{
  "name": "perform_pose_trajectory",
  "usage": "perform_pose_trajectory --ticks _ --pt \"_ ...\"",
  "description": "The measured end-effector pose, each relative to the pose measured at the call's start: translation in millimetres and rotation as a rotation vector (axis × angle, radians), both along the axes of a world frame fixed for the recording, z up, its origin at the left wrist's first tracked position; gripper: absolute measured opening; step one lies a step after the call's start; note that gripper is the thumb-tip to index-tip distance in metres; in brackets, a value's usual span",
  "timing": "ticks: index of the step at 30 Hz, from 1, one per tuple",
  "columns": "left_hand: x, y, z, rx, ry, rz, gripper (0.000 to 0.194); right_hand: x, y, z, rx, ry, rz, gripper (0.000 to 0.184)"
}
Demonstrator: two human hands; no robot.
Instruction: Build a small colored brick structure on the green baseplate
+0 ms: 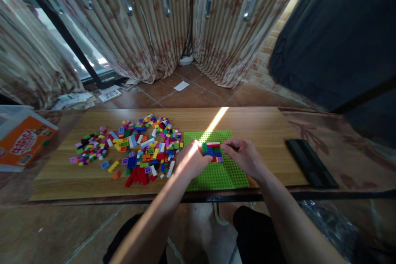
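A small block of toy bricks (pixel 213 151), with red, white, blue, green and purple pieces, sits on a green studded baseplate (pixel 216 179). My left hand (pixel 192 161) grips the left side of this build, thumb at its near edge and fingers at the far left corner. At the build's right edge, my right hand (pixel 244 156) has thumb and fingertips pinched together, touching or very near the bricks. Whatever sits between those fingertips is too small to make out. A sunlit stripe falls across the baseplate and my left hand.
Loose colourful bricks (pixel 150 144) lie heaped on the wooden board (pixel 77 183), left of the baseplate. A clear box with an orange label (pixel 29 140) stands at the far left. Near the right end lies a flat black object (pixel 311 163). Curtains (pixel 148 29) hang behind.
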State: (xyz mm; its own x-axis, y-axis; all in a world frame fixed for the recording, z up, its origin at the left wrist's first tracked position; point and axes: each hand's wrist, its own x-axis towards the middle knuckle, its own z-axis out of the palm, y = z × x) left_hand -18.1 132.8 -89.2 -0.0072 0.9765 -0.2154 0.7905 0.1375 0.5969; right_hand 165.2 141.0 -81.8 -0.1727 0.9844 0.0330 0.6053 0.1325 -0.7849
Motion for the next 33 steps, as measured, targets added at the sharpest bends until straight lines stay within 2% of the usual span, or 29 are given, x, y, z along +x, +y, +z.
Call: perform_pose_trajectory --ticks 7,10,13,16,19,23,27,30,33 --pt "-8 -1 1.7 -0.035 -0.100 -0.025 0.041 -25 6 3.0 -0.021 0.175 -0.030 0.019" --pt "-18 1 0.0 -0.026 -0.265 -0.042 0.038 -37 7 10.9 0.010 0.233 -0.066 0.017" --pt "-31 4 3.3 0.017 -0.511 -0.014 0.030 -49 8 19.5 0.078 0.302 -0.101 0.020" --pt "-48 6 14.9 0.111 -0.760 0.132 0.024 -60 8 22.6 0.105 0.343 -0.125 0.018" --pt "-72 6 29.2 0.260 -0.913 0.322 0.024 -70 5 20.0 0.098 0.287 -0.093 0.019" --pt "-115 4 39.4 0.497 -0.973 0.553 0.027 -83 0 13.8 0.121 0.135 0.003 0.021" --pt "-152 0 38.2 0.591 -1.003 0.765 0.027 -101 -6 6.2 0.134 0.031 0.178 0.018" --pt "-165 -2 35.5 0.591 -1.059 0.820 0.027 -118 -10 -1.4 0.171 0.029 0.262 0.015" --pt "-165 -3 34.6 0.559 -1.090 0.782 0.025 -137 -13 -8.9 0.213 0.014 0.290 0.013"
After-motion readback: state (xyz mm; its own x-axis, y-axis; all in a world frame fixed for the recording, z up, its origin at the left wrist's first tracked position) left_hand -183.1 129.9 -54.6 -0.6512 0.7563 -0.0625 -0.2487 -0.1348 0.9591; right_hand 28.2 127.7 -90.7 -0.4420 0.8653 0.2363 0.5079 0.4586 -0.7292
